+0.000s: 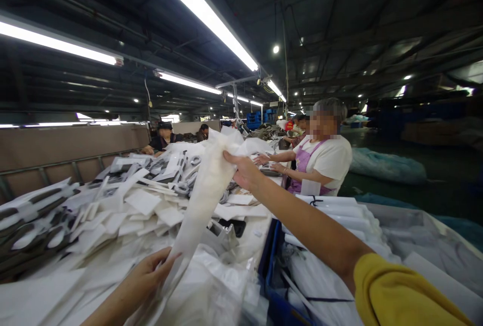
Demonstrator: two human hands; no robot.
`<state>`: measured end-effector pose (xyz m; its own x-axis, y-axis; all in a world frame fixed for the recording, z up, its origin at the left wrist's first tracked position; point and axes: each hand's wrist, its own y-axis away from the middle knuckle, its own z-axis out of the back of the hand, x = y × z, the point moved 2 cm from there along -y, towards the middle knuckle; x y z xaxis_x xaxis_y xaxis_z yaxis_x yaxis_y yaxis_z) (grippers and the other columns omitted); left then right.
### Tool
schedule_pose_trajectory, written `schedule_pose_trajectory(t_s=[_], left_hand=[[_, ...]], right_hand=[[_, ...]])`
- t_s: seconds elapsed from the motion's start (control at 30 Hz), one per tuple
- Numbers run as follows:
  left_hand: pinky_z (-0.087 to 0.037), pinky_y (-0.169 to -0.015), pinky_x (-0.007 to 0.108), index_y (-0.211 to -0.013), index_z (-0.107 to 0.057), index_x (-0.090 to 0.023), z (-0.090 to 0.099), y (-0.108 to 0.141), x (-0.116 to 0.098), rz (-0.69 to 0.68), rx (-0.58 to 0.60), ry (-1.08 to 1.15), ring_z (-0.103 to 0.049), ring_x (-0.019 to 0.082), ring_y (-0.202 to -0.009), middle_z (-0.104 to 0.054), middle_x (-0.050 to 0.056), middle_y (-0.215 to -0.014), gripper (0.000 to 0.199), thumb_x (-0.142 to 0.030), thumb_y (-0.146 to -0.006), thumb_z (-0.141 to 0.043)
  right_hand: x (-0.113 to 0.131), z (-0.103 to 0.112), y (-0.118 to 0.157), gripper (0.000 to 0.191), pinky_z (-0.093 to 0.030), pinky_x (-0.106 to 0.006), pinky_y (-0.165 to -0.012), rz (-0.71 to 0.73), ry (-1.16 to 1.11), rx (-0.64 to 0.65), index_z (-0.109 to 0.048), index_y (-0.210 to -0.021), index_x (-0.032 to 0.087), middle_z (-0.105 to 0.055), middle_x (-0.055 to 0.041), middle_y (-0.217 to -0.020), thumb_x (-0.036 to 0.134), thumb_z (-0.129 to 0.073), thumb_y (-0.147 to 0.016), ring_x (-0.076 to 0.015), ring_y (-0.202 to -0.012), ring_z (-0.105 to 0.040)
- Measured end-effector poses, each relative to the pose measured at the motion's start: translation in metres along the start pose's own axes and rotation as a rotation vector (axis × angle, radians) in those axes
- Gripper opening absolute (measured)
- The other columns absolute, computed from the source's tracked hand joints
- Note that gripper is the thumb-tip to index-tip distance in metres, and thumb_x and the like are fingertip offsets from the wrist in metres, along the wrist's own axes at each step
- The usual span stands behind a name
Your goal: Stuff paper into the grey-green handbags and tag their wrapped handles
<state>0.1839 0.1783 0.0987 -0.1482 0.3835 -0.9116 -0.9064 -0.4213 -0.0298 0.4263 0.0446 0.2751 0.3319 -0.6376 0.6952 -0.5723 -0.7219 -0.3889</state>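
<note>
You grip a long, translucent white strip of thin plastic film [202,205] with 2 hands: your right hand [246,169] pinches its upper end, your left hand [160,268] its lower part. It slants above the white counter [258,234], near heaped flat white pieces [141,201]. A blue plastic crate [270,270] stands right.

No legible text, label, brand, number or sign. On the translucent white wrapping [204,200] in the foreground, no print can be read. In the background, a small red patch with a touch of yellow [289,126] is too small to resolve; whether it bears characters cannot be told. Any marking on the distant blue crates [260,118] is likewise below the limit of legibility.
</note>
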Motion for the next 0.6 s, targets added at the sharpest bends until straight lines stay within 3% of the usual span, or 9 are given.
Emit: schedule_pose_trajectory(t_s=[0.17, 0.27, 0.47, 0.53, 0.6], left_hand=[[-0.045, -0.102, 0.034, -0.118, -0.070, -0.020, -0.001, 0.021, -0.050, -0.017, 0.046, -0.052, -0.062, 0.030, -0.114, -0.072, 0.005, -0.118, 0.059, -0.067, -0.083, -0.059], [-0.049, -0.095, 0.034, -0.140, -0.055, -0.024, 0.010, 0.034, -0.080, 0.009, 0.066, -0.180, -0.062, 0.030, -0.116, -0.065, 0.008, -0.134, 0.075, -0.061, -0.076, -0.071], [-0.052, -0.087, 0.038, -0.156, -0.028, -0.023, 0.057, 0.054, -0.118, 0.100, -0.245, -0.560, -0.072, 0.033, -0.096, -0.074, 0.014, -0.113, 0.114, -0.065, -0.063, -0.079], [-0.050, -0.094, 0.042, -0.156, -0.027, -0.025, 0.063, 0.056, -0.135, 0.023, -0.366, -0.582, -0.066, 0.038, -0.112, -0.065, 0.017, -0.131, 0.120, -0.065, -0.058, -0.082], [-0.046, -0.102, 0.044, -0.156, -0.027, -0.031, 0.061, 0.056, -0.152, -0.061, -0.450, -0.467, -0.052, 0.041, -0.131, -0.054, 0.013, -0.146, 0.124, -0.064, -0.052, -0.085]], right_hand=[[0.026, -0.061, -0.009, 0.026, -0.056, -0.042, -0.098, -0.052, 0.021, 0.141, -0.070, -0.094, 0.012, -0.077, -0.0032, -0.087, 0.003, -0.078, -0.072, -0.0216, -0.095, -0.072], [0.037, -0.084, -0.010, 0.028, -0.057, -0.042, -0.096, -0.029, 0.111, 0.230, -0.068, -0.100, 0.013, -0.076, -0.0012, -0.091, 0.001, -0.074, -0.076, -0.0185, -0.097, -0.072], [0.044, -0.105, -0.002, 0.028, -0.057, -0.041, -0.094, -0.043, 0.189, 0.320, -0.063, -0.108, 0.010, -0.072, -0.0020, -0.098, 0.002, -0.070, -0.082, -0.0167, -0.097, -0.071], [0.044, -0.112, 0.001, 0.027, -0.057, -0.041, -0.096, -0.065, 0.200, 0.342, -0.063, -0.106, 0.009, -0.072, -0.0021, -0.096, 0.002, -0.071, -0.081, -0.0165, -0.094, -0.071], [0.042, -0.122, 0.005, 0.026, -0.056, -0.043, -0.098, -0.098, 0.206, 0.390, -0.065, -0.101, 0.009, -0.072, -0.0027, -0.093, 0.004, -0.075, -0.078, -0.0181, -0.093, -0.071]])
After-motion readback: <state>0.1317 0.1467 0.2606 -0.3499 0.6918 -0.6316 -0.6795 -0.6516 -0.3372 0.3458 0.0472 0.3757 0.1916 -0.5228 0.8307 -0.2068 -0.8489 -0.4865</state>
